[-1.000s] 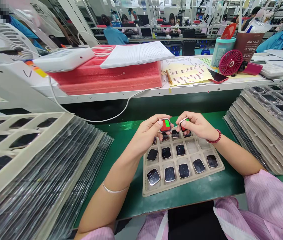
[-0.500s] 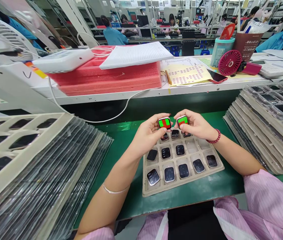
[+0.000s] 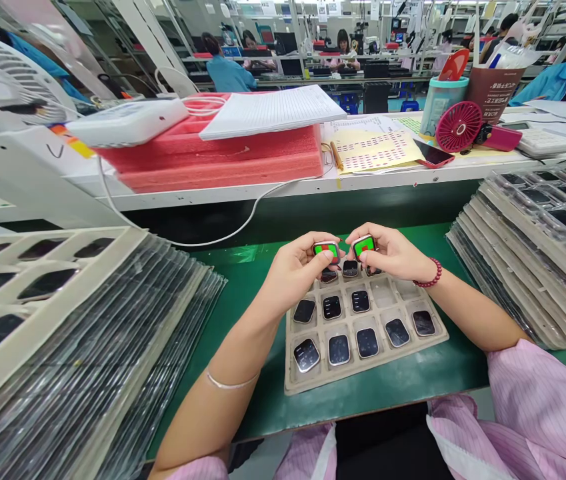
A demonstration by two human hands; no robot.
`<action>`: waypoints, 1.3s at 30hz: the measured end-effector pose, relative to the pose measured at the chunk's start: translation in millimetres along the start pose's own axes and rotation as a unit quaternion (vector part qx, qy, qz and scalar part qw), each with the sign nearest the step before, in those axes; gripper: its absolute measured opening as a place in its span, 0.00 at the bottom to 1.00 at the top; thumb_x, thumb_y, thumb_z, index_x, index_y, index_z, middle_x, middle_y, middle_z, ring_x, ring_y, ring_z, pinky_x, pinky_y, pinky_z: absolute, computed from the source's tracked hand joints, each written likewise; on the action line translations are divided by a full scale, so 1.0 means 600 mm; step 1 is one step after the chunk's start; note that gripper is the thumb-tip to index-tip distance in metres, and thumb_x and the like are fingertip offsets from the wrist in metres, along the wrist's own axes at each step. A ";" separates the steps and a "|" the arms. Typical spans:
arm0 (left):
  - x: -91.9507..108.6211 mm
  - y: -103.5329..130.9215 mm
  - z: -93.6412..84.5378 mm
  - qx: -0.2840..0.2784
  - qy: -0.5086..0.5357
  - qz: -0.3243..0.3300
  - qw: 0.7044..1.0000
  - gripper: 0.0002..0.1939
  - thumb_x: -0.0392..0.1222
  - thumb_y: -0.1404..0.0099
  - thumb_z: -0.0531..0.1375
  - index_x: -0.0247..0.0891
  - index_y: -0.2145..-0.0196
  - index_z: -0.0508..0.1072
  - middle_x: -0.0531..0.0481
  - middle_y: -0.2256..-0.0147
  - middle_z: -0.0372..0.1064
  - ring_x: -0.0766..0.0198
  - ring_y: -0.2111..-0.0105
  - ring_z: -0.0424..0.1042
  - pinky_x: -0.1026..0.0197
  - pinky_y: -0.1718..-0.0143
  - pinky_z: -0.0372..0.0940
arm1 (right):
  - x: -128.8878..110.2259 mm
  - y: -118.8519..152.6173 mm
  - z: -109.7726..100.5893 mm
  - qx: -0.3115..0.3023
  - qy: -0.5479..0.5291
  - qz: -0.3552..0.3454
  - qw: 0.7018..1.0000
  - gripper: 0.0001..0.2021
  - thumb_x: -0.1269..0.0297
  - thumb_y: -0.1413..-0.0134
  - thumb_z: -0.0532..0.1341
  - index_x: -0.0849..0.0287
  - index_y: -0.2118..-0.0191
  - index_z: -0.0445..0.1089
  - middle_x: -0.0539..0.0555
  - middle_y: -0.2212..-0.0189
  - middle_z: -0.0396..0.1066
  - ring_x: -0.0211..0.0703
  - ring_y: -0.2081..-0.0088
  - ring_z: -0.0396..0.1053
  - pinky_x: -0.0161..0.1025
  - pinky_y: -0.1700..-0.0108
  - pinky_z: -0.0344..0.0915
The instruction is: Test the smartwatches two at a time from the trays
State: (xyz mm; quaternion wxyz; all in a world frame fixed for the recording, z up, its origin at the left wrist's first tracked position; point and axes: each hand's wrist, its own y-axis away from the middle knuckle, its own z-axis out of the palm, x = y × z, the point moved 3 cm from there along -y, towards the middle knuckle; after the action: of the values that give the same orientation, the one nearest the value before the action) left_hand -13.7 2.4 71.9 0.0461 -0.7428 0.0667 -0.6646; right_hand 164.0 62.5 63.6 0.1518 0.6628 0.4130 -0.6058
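Note:
My left hand (image 3: 299, 267) is closed round a smartwatch without a strap, its lit screen (image 3: 323, 251) showing green and red, with the thumb over the glass. A second strapless smartwatch (image 3: 361, 243), also lit green with some red, sits in my right hand (image 3: 393, 252), thumb pressed on its screen. Both are held up side by side over the back of a pale plastic tray (image 3: 323, 381). In the tray's pockets lie several more watch bodies, mostly dark; one in the middle row (image 3: 332, 307) shows small white text. Pockets at the right, near my right wrist, hold no watch.
Tall stacks of watch trays stand left (image 3: 127, 333) and right (image 3: 507, 267) on the green mat (image 3: 267, 407). Behind runs a white shelf (image 3: 263, 193) with red foam (image 3: 223, 163), papers (image 3: 373, 143), a phone (image 3: 433, 155) and a small fan (image 3: 459, 127). A white cable (image 3: 247, 220) hangs down.
Both hands still hold the watches, nearly in place. The left watch has dipped and tilted back slightly; the right one has turned a little. The red areas on the screens look different.

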 end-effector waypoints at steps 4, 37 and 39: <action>0.001 0.001 -0.002 0.009 -0.013 0.000 1.000 0.19 0.52 0.41 0.66 0.35 0.59 0.77 0.44 0.65 0.78 0.63 0.71 0.73 0.65 0.75 0.64 | -0.001 0.001 0.001 0.002 -0.014 0.004 1.000 0.08 0.66 0.43 0.61 0.61 0.57 0.67 0.52 0.68 0.73 0.33 0.74 0.66 0.31 0.72 0.67; -0.005 -0.001 -0.001 0.000 -0.042 -0.005 0.999 0.21 0.36 0.46 0.64 0.37 0.54 0.71 0.45 0.59 0.76 0.56 0.58 0.75 0.59 0.61 0.69 | 0.003 -0.001 0.003 -0.005 0.042 -0.015 0.999 0.17 0.73 0.49 0.58 0.60 0.51 0.65 0.54 0.59 0.70 0.36 0.66 0.68 0.33 0.68 0.68; -0.003 -0.001 -0.001 0.002 -0.035 -0.004 0.999 0.20 0.36 0.46 0.64 0.36 0.54 0.71 0.46 0.59 0.76 0.57 0.58 0.75 0.59 0.59 0.69 | 0.005 -0.002 0.003 -0.018 0.015 0.006 1.000 0.20 0.74 0.49 0.56 0.60 0.49 0.64 0.54 0.57 0.69 0.35 0.66 0.70 0.33 0.68 0.70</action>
State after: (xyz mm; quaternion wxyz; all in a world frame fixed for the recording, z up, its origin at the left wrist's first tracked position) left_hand -14.5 3.3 70.2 0.0476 -0.7659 0.0611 -0.6383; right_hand 162.0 63.1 60.6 0.1613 0.6717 0.4223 -0.5870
